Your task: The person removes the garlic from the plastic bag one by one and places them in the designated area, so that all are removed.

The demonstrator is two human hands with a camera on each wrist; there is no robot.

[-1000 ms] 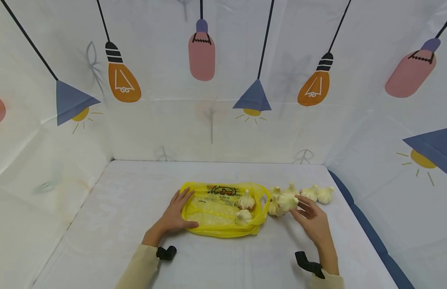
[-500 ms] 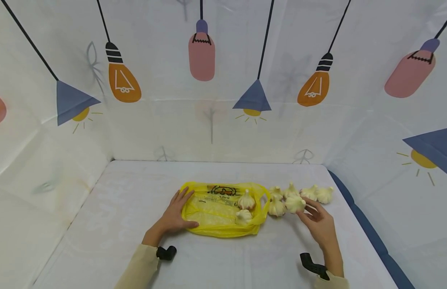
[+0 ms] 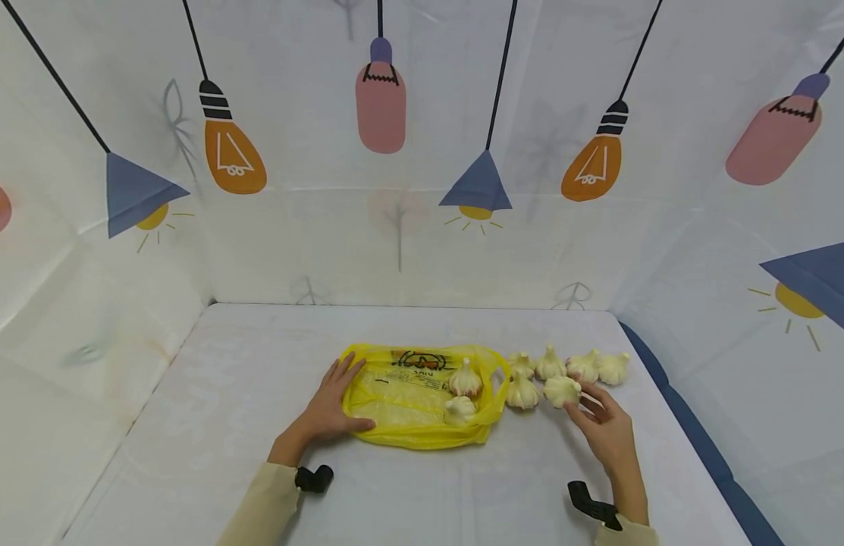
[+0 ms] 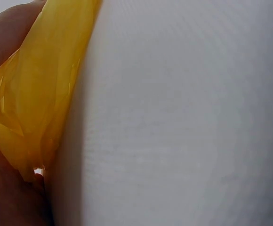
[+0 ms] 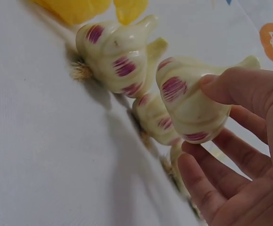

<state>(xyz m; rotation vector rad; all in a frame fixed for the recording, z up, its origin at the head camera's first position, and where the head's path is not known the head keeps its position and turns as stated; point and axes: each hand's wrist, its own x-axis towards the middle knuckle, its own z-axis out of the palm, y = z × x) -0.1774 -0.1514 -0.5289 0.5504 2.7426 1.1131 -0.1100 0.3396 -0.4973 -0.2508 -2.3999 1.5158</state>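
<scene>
A yellow plastic bag (image 3: 408, 394) with dark print lies flat on the table. My left hand (image 3: 333, 402) rests on its left end, fingers spread, thumb along the front edge; the left wrist view has the yellow plastic beside the hand. Two garlic bulbs (image 3: 465, 379) show at the bag's right end; whether they lie inside or on top, I cannot tell. My right hand (image 3: 606, 428) pinches a garlic bulb (image 5: 193, 101) between thumb and fingers. In the right wrist view that bulb is held off the table, its stem pointing away, with purple streaks on its skin.
Several more garlic bulbs stand right of the bag, among them a near one (image 3: 522, 393) and a far right one (image 3: 613, 368). A white sheet printed with lamps (image 3: 408, 250) encloses the white table (image 3: 271, 334). Dark blue material (image 3: 688, 425) runs along the right edge.
My right hand has moved right and slightly nearer with its garlic bulb, drawing it away from the others beside the bag. The left hand and the bag have stayed put.
</scene>
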